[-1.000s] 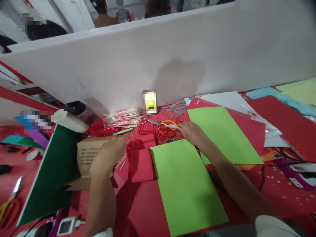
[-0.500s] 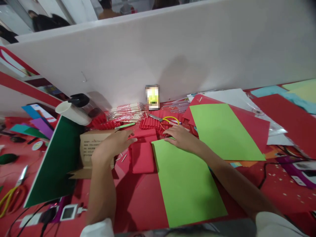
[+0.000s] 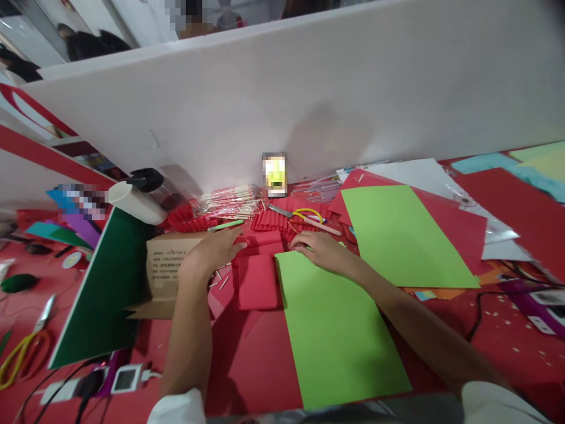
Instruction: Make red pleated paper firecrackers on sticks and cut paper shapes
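Observation:
My left hand (image 3: 217,250) hovers or rests by the left end of a folded red paper strip (image 3: 265,240), fingers bent and apart, holding nothing visible. Just below lies a folded red paper stack (image 3: 257,282). My right hand (image 3: 320,248) is at the top edge of a light green sheet (image 3: 339,330), its fingers curled loosely; what is under the fingertips is hidden. Behind it lie scissors with yellow handles (image 3: 306,213) on pleated red paper (image 3: 270,220). A light green pen (image 3: 226,225) lies beyond my left hand.
A cardboard box (image 3: 163,271) and an upright green board (image 3: 103,288) stand at the left, near a white cup (image 3: 132,200). A phone (image 3: 274,174) leans on the white partition (image 3: 353,88). More green (image 3: 406,235) and red sheets lie right.
The view has shifted slightly. My right hand has drawn a little back from the scissors and its fingers are more curled; a pink stick behind it shows more. My left hand has barely moved.

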The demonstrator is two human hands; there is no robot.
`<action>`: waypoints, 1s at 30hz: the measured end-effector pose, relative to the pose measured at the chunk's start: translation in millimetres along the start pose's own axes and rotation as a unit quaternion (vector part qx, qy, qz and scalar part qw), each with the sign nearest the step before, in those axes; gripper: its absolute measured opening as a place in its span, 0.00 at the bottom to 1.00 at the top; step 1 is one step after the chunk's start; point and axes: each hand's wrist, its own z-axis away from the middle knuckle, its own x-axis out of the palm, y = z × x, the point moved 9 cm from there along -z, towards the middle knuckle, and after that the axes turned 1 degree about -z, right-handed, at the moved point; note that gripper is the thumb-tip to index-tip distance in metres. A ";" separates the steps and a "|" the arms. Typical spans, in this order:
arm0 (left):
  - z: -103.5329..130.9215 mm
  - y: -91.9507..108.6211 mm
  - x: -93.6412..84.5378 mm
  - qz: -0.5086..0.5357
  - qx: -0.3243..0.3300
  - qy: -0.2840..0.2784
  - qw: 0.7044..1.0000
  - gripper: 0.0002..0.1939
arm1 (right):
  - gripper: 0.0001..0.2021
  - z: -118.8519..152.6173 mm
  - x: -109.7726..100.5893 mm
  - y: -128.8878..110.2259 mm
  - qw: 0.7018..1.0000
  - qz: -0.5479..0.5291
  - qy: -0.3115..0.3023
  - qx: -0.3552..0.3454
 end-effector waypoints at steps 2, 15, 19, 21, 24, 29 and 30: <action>-8.3 0.4 9.5 -0.012 0.009 -0.015 1.000 0.25 | 0.13 1.3 1.7 -1.8 1.000 0.006 -0.009 -0.003; -54.1 16.2 41.8 0.033 0.118 0.013 0.992 0.28 | 0.12 5.1 1.1 -4.7 0.999 0.008 -0.038 -0.029; -57.5 17.3 46.3 0.040 0.126 0.006 0.991 0.30 | 0.13 5.2 2.0 -2.9 0.998 0.005 -0.049 -0.028; -58.1 16.6 49.1 0.048 0.119 -0.010 0.992 0.30 | 0.13 5.5 0.9 -4.1 0.998 0.001 -0.051 -0.031; -57.3 16.1 52.1 0.052 0.106 -0.031 0.993 0.32 | 0.14 6.3 -1.2 -6.3 0.998 -0.008 -0.055 -0.032; -53.5 20.5 50.1 0.033 0.094 -0.037 0.994 0.33 | 0.14 6.5 -1.8 -6.5 0.998 -0.012 -0.059 -0.025; -53.0 20.7 49.1 0.030 0.089 -0.034 0.995 0.33 | 0.14 6.2 -1.8 -5.8 0.998 -0.012 -0.057 -0.024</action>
